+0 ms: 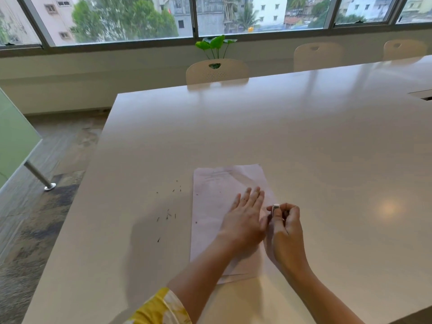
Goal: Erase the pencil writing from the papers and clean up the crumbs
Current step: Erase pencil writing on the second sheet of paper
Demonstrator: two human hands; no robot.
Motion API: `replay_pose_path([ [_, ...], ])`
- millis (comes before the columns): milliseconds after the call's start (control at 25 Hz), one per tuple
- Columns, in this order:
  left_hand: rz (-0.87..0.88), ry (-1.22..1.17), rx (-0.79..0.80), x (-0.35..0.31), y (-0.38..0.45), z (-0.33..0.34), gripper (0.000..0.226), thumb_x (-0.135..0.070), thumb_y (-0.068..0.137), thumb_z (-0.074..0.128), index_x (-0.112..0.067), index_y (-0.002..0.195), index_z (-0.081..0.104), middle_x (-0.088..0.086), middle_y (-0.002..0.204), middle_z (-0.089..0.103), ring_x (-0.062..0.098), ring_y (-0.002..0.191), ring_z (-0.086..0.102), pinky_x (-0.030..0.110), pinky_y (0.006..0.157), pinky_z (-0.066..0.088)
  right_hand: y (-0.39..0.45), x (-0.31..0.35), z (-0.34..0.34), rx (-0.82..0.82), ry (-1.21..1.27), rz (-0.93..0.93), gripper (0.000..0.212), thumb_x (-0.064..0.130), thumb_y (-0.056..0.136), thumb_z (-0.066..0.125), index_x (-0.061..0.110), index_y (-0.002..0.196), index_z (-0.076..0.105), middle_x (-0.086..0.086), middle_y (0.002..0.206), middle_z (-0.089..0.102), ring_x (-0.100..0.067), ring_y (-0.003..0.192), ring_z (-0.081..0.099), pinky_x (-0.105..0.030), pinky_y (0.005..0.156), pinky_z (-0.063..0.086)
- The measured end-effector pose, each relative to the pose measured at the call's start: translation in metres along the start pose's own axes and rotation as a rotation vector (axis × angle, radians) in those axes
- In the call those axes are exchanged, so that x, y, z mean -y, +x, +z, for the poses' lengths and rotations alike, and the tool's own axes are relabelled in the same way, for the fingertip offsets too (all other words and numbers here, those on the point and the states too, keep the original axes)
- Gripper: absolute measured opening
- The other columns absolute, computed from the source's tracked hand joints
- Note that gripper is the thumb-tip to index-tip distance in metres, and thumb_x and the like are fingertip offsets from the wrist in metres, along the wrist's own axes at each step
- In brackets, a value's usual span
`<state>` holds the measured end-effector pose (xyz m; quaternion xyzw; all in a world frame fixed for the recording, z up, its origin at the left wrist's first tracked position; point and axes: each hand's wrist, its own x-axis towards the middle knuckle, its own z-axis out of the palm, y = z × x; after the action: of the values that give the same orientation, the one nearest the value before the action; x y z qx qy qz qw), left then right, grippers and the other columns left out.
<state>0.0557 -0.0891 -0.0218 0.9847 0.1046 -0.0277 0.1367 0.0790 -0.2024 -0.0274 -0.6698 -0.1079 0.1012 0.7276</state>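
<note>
1. We see a long white table in a bright room, with a row of windows along the far wall that look out on trees and buildings.
2. Three cream chairs stand at the far edge of the table, and a green leafy plant rises behind the nearest one.
3. We find the papers lying flat on the table near its front edge; there seem to be at least two sheets stacked, as a second edge shows at the bottom. Faint pencil lines remain near the top of the upper sheet.
4. The left hand rests palm down on the papers, fingers straight and spread, pressing the sheets flat.
5. The right hand sits just beside it at the right edge of the papers, fingers curled, pinching a small white eraser between thumb and fingertips.
6. We count several dark eraser crumbs scattered on the bare table to the left of the papers, and a few specks on the sheet itself.
7. A yellow patterned sleeve shows on the left arm at the lower edge.
</note>
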Motion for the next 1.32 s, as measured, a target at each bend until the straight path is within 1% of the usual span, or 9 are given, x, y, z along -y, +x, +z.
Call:
replay_pose_path([
  [160, -0.048, -0.011, 0.024, 0.037, 0.028, -0.014, 0.070, -0.051, 0.104, 0.024, -0.022, 0.160, -0.006, -0.006, 0.167, -0.014, 0.009, 0.152, -0.016, 0.037, 0.124, -0.011, -0.002, 0.007, 0.002, -0.032, -0.175, -0.081, 0.011, 0.012, 0.104, 0.043, 0.016, 0.095, 0.046, 0.001, 0.094, 0.061, 0.004, 0.075, 0.058, -0.009, 0.068, 0.044],
  [400, -0.313, 0.044, -0.035, 0.092, 0.037, -0.032, 0.083, -0.067, 0.099, 0.020, -0.018, 0.161, -0.004, -0.006, 0.168, -0.010, 0.013, 0.154, -0.011, 0.037, 0.123, -0.011, -0.002, 0.004, 0.002, -0.001, -0.293, -0.085, 0.007, 0.016, 0.103, 0.044, 0.017, 0.097, 0.044, -0.002, 0.098, 0.063, -0.004, 0.085, 0.059, -0.010, 0.068, 0.043],
  [600, -0.734, 0.128, -0.074, 0.130, 0.027, -0.054, 0.076, -0.049, 0.104, 0.020, 0.000, 0.158, -0.001, 0.014, 0.168, -0.006, 0.028, 0.154, -0.012, 0.042, 0.122, -0.015, -0.003, 0.006, 0.005, 0.021, -0.351, -0.085, 0.006, 0.016, 0.103, 0.043, 0.013, 0.098, 0.044, -0.009, 0.098, 0.062, -0.018, 0.089, 0.059, -0.012, 0.066, 0.042],
  [680, -0.691, 0.122, -0.150, 0.119, 0.027, -0.056, 0.072, -0.043, 0.105, 0.022, 0.001, 0.158, -0.002, 0.014, 0.167, -0.007, 0.028, 0.154, -0.013, 0.041, 0.122, -0.013, -0.004, 0.004, 0.005, 0.027, -0.360, -0.092, 0.006, 0.015, 0.103, 0.043, 0.013, 0.098, 0.044, -0.009, 0.098, 0.061, -0.020, 0.090, 0.059, -0.011, 0.067, 0.041],
  [760, -0.484, 0.022, -0.198, 0.093, 0.029, -0.050, 0.070, -0.042, 0.106, 0.024, -0.003, 0.159, -0.002, 0.010, 0.168, -0.007, 0.025, 0.154, -0.014, 0.039, 0.122, -0.012, -0.003, 0.002, 0.005, 0.032, -0.377, -0.098, 0.006, 0.015, 0.103, 0.044, 0.014, 0.097, 0.044, -0.008, 0.098, 0.061, -0.020, 0.091, 0.059, -0.011, 0.068, 0.041],
  [920, -0.105, -0.094, -0.088, 0.057, 0.012, -0.020, 0.070, -0.051, 0.105, 0.027, -0.017, 0.161, 0.002, -0.003, 0.168, -0.004, 0.011, 0.153, -0.012, 0.037, 0.125, -0.008, -0.004, 0.000, 0.004, 0.038, -0.409, -0.127, 0.007, 0.014, 0.102, 0.045, 0.014, 0.095, 0.045, -0.004, 0.094, 0.060, -0.014, 0.085, 0.058, -0.011, 0.066, 0.040],
  [1000, -0.158, -0.029, -0.077, 0.076, 0.009, -0.020, 0.073, -0.058, 0.103, 0.024, -0.021, 0.161, 0.003, -0.006, 0.168, -0.003, 0.011, 0.154, -0.008, 0.040, 0.125, -0.008, -0.004, 0.000, 0.005, 0.048, -0.423, -0.145, 0.008, 0.014, 0.102, 0.046, 0.014, 0.095, 0.045, -0.002, 0.091, 0.058, -0.014, 0.082, 0.056, -0.014, 0.065, 0.039],
  [1160, -0.699, 0.034, -0.074, 0.132, -0.001, -0.055, 0.082, -0.063, 0.101, 0.023, -0.013, 0.161, -0.002, 0.012, 0.168, -0.008, 0.028, 0.154, -0.013, 0.046, 0.123, -0.011, -0.004, -0.001, 0.005, 0.070, -0.487, -0.134, 0.012, 0.016, 0.102, 0.048, 0.019, 0.091, 0.045, -0.001, 0.089, 0.056, -0.018, 0.082, 0.053, -0.022, 0.064, 0.035],
  [1320, -0.353, -0.046, 0.037, 0.140, -0.010, -0.065, 0.108, -0.079, 0.085, 0.046, -0.020, 0.160, -0.006, -0.001, 0.168, -0.013, 0.024, 0.151, -0.025, 0.042, 0.120, -0.017, 0.004, 0.008, 0.006, 0.093, -0.510, -0.059, 0.011, 0.016, 0.101, 0.049, 0.017, 0.091, 0.047, 0.001, 0.088, 0.055, -0.021, 0.084, 0.052, -0.026, 0.066, 0.033],
])
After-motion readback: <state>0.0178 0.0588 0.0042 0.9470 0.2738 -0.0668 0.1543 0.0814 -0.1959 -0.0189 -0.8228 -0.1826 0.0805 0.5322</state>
